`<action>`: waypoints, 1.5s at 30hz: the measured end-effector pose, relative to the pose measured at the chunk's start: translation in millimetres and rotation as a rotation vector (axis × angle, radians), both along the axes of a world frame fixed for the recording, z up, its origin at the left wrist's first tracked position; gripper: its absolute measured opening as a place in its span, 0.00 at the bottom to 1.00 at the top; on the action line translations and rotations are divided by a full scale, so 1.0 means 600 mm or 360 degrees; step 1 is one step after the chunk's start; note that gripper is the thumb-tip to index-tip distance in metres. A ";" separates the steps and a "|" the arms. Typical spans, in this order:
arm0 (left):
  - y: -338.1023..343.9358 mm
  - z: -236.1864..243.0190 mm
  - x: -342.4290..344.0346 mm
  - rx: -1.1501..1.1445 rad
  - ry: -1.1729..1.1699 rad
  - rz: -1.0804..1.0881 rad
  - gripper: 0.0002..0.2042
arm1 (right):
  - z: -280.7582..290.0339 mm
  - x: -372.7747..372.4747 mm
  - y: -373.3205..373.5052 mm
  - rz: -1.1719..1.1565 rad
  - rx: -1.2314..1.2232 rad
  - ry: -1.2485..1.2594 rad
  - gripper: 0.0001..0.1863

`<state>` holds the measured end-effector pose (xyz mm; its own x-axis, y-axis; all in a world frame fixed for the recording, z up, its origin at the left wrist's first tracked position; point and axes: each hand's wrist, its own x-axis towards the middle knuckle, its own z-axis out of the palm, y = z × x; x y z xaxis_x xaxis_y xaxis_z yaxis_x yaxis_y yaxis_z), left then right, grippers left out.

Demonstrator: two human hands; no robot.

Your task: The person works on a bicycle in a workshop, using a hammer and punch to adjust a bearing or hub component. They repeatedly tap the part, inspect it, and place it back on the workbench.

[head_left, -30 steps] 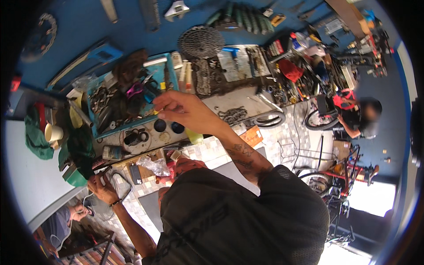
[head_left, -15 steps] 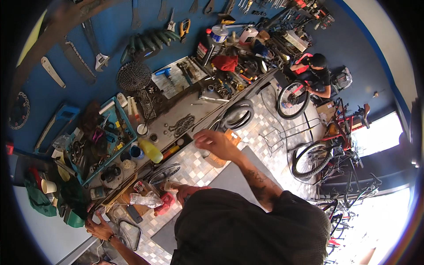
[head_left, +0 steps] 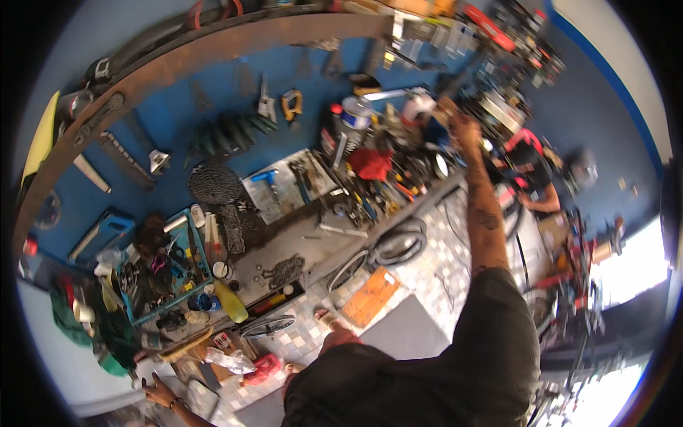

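My right arm stretches far over the crowded workbench [head_left: 270, 245]. At its far end my right hand [head_left: 466, 133] is among piled tools and parts, near a pale box [head_left: 501, 112] and a white container with a reddish body [head_left: 418, 107]. Motion smears its fingers, so I cannot tell whether they grip anything. Low at the left, my left hand [head_left: 160, 393] has its fingers apart and holds nothing; the closest thing is a green cloth or bag [head_left: 112, 361]. A red cloth [head_left: 371, 164] lies on the bench, left of my right forearm.
A teal tray [head_left: 167, 299] of parts and a yellow bottle [head_left: 230, 302] stand on the bench's left. Hand tools hang on the blue wall [head_left: 213, 114]. Tyres [head_left: 400, 242] and an orange-brown board [head_left: 371, 296] lie below. Another person [head_left: 530, 171] works at the right, near bicycles.
My right hand has swung up and away, from above the floor to the bench's far right end. My left hand has dropped slightly, and the whole view has shifted.
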<state>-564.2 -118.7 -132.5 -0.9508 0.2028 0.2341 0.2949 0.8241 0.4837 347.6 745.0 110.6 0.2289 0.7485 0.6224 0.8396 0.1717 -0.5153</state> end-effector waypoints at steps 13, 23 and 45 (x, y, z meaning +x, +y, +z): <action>0.070 -0.010 0.433 0.0553 -0.0830 0.0383 0.14 | -0.054 -0.017 0.294 -0.0206 -0.0586 -0.0660 0.28; 0.138 0.037 0.497 -0.0015 -0.0911 0.0246 0.14 | -0.070 -0.198 0.015 0.0103 0.0142 0.0158 0.32; 0.136 0.271 0.471 0.0956 -0.0738 -0.1198 0.35 | -0.130 -0.999 -1.079 0.2989 -0.1416 0.1493 0.26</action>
